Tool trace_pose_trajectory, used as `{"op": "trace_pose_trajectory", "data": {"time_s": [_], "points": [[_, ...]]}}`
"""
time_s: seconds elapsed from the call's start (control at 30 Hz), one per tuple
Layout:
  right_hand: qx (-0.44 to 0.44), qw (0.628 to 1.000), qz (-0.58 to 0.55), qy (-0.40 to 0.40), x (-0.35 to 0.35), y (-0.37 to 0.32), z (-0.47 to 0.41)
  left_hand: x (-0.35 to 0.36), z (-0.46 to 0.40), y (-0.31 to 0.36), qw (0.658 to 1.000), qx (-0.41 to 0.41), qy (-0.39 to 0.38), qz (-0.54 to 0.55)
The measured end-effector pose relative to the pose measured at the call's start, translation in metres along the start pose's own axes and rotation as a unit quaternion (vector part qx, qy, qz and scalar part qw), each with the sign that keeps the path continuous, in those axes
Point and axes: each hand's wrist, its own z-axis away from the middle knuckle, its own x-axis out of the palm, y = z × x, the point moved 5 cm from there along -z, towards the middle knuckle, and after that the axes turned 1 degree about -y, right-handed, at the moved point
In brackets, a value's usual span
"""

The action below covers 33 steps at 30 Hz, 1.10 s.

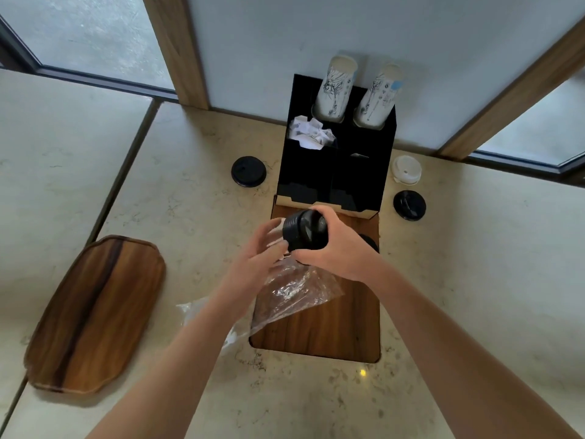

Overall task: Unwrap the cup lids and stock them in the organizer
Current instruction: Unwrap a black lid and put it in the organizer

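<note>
Stack of black lids [304, 230] held above the wooden board [319, 324], just in front of the organizer [335, 172]. Right hand [335, 248] clamps the stack from the side; left hand [259, 251] pinches the clear plastic wrap [294, 293] at its end, likely to strip the sleeve off while the lids stay aligned. Wrap hangs loose below. Organizer: two paper cup stacks [357, 93] in rear slots, crumpled paper [311, 133] in a middle slot, front compartments look dark, contents unclear. Loose lids: black [248, 171], black [409, 205], white [407, 170] on the desk [190, 191] beside it.
</note>
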Motion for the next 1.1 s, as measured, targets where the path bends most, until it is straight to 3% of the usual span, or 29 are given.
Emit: {"op": "trace_pose_trajectory", "data": {"time_s": [0.03, 0.1, 0.17, 0.23, 0.37, 0.5, 0.73, 1.1], "points": [[0.005, 1.0, 0.019, 0.022, -0.004, 0.005, -0.009, -0.013, 0.005, -0.006, 0.989, 0.028, 0.075, -0.125], [0.03, 0.996, 0.056, 0.062, -0.013, 0.014, -0.028, -0.036, 0.022, -0.025, 0.922, 0.059, 0.163, -0.347], [0.067, 0.99, 0.091, 0.09, -0.021, 0.021, -0.046, -0.051, 0.036, -0.049, 0.866, 0.044, 0.157, -0.473], [0.086, 0.982, 0.126, 0.109, -0.025, 0.021, -0.064, -0.059, 0.046, -0.072, 0.839, 0.01, 0.13, -0.528], [0.089, 0.959, 0.233, 0.134, -0.026, 0.015, -0.103, -0.064, 0.045, -0.097, 0.809, -0.014, 0.107, -0.578], [0.122, 0.938, 0.31, 0.096, -0.025, 0.02, -0.133, -0.065, 0.042, -0.104, 0.793, 0.006, 0.12, -0.598], [0.142, 0.935, 0.315, 0.08, -0.03, 0.025, -0.17, -0.068, 0.027, -0.11, 0.79, 0.016, 0.159, -0.593], [0.214, 0.95, 0.22, 0.058, -0.014, 0.046, -0.19, -0.069, 0.018, -0.118, 0.77, -0.004, 0.178, -0.613]]}}
